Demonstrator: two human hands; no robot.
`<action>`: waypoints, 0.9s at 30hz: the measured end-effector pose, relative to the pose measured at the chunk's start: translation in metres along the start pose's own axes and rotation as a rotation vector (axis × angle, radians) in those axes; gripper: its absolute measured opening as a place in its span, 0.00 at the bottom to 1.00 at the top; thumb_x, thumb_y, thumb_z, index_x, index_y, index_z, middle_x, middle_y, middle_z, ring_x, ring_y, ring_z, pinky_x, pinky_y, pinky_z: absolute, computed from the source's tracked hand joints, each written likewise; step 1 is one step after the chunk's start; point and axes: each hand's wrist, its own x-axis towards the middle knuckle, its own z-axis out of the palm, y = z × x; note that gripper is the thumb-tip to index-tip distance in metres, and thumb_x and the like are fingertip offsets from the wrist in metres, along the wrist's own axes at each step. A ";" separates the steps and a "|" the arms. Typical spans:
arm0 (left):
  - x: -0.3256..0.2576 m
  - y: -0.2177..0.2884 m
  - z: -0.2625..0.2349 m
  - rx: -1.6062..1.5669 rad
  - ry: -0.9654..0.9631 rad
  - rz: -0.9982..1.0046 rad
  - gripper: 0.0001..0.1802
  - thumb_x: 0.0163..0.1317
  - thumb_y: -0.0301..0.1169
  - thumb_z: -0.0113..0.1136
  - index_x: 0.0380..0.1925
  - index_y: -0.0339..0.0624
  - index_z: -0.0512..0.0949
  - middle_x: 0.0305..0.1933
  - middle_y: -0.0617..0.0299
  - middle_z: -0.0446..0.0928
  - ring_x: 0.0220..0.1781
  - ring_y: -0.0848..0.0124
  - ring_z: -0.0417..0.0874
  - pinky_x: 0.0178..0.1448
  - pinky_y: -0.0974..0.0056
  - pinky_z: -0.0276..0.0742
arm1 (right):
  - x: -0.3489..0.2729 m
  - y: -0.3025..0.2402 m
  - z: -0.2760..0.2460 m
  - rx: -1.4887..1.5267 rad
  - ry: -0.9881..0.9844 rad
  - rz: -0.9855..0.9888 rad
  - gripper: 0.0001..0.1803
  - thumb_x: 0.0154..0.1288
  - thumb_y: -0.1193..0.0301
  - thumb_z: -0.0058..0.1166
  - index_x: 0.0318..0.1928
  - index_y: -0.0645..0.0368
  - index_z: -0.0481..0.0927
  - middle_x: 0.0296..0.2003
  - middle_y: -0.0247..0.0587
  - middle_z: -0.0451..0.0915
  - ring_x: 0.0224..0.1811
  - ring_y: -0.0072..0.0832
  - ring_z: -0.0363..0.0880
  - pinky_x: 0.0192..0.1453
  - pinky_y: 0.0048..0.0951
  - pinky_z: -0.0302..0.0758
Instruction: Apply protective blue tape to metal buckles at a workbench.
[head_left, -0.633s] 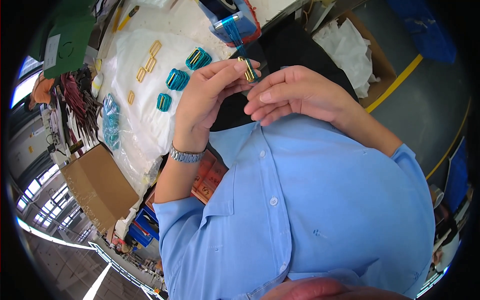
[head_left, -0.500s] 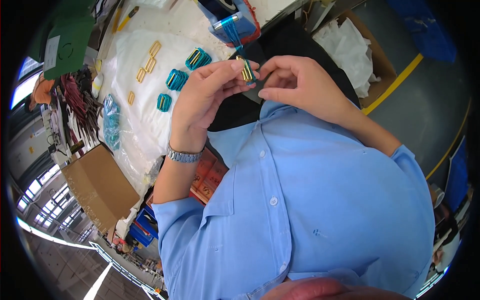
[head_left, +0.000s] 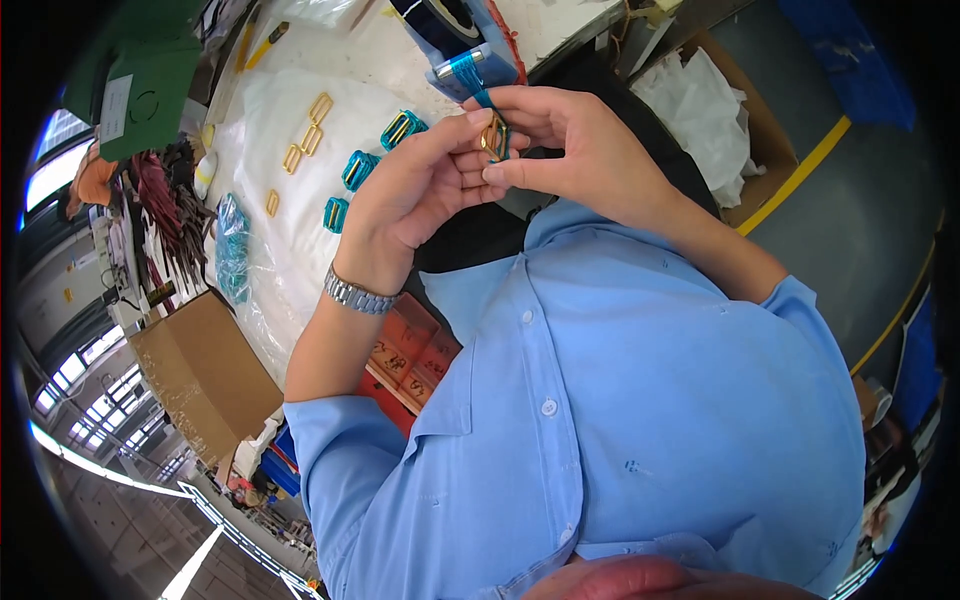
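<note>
A gold rectangular buckle [head_left: 490,140] is pinched between the thumb and fingers of my left hand [head_left: 415,180], which wears a metal watch. Teal cord [head_left: 466,72] runs down in thin strands from a small metal bar [head_left: 459,60] and passes around the buckle. My right hand [head_left: 600,150] closes in from the other side, its index finger at the cord and its thumb by the buckle's lower end. Its grip is partly hidden. Left of my hands lie three cord-wrapped buckles [head_left: 404,129] and several bare gold buckles [head_left: 312,139].
A blue holder [head_left: 430,42] with a dark roll stands at the table's far edge. White plastic sheeting [head_left: 262,115] covers the table, with a bagged teal bundle [head_left: 232,245] on it. Cardboard boxes [head_left: 205,370] flank me; the right one holds white wrapping [head_left: 690,120].
My right hand has moved left and closed around the cord and buckle. The buckle has turned slightly in my left fingers. The whole view has shifted a little.
</note>
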 end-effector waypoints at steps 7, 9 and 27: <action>-0.003 -0.002 0.009 -0.034 0.075 -0.009 0.21 0.83 0.44 0.62 0.60 0.37 0.83 0.55 0.53 0.90 0.49 0.65 0.92 0.57 0.59 0.89 | -0.001 -0.006 0.009 0.111 0.070 0.052 0.26 0.69 0.73 0.73 0.64 0.71 0.83 0.43 0.35 0.90 0.40 0.16 0.85 0.50 0.23 0.85; -0.012 -0.011 0.017 0.253 0.189 0.144 0.20 0.83 0.43 0.62 0.60 0.36 0.83 0.53 0.54 0.90 0.47 0.67 0.92 0.55 0.62 0.88 | -0.001 -0.007 0.010 0.109 0.104 0.045 0.25 0.70 0.73 0.73 0.63 0.71 0.83 0.44 0.37 0.91 0.42 0.16 0.86 0.51 0.24 0.86; -0.018 -0.062 0.061 0.904 0.694 1.132 0.07 0.68 0.19 0.71 0.45 0.33 0.88 0.37 0.57 0.90 0.33 0.70 0.90 0.40 0.67 0.84 | -0.019 -0.035 0.019 0.176 0.086 0.191 0.19 0.78 0.65 0.69 0.59 0.67 0.87 0.42 0.33 0.91 0.44 0.12 0.83 0.47 0.21 0.81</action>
